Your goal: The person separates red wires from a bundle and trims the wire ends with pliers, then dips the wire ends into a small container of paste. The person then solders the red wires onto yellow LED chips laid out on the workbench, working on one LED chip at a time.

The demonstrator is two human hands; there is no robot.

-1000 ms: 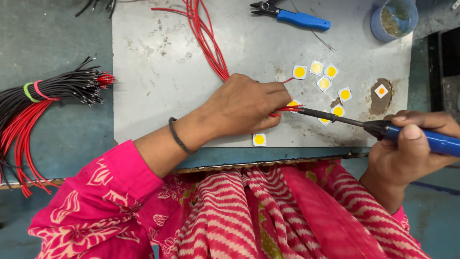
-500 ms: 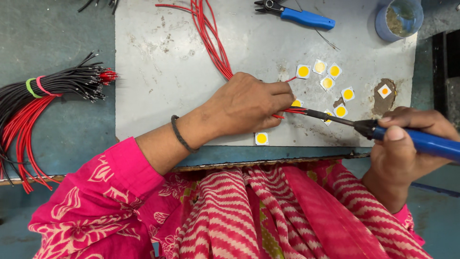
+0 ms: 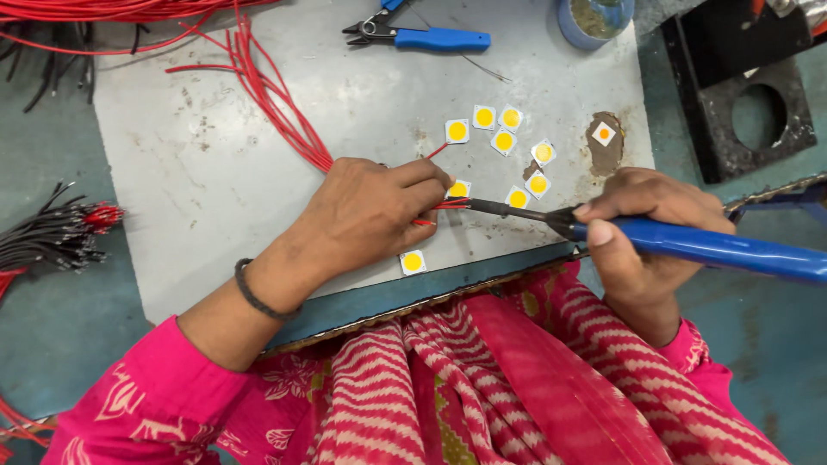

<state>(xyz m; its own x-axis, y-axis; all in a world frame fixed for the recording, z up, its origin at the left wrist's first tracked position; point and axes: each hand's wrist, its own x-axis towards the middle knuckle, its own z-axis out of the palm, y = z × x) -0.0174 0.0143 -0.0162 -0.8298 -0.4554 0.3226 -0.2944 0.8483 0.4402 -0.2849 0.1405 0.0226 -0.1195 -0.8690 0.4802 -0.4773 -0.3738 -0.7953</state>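
The left hand (image 3: 370,215) was pinched shut on a thin, limp red wire (image 3: 444,205) over a small, light LED chip (image 3: 459,189) on the bench (image 3: 215,172), best held near its end, while the right hand (image 3: 642,228) was clamped on the rigid soldering iron (image 3: 706,248).

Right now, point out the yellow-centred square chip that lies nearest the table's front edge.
It is the chip lying alone just below the left hand, closest to the plate's front edge. The others sit clustered farther back, beyond the iron's tip.

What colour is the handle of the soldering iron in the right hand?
Blue, seen in the head view: soldering iron in the right hand.
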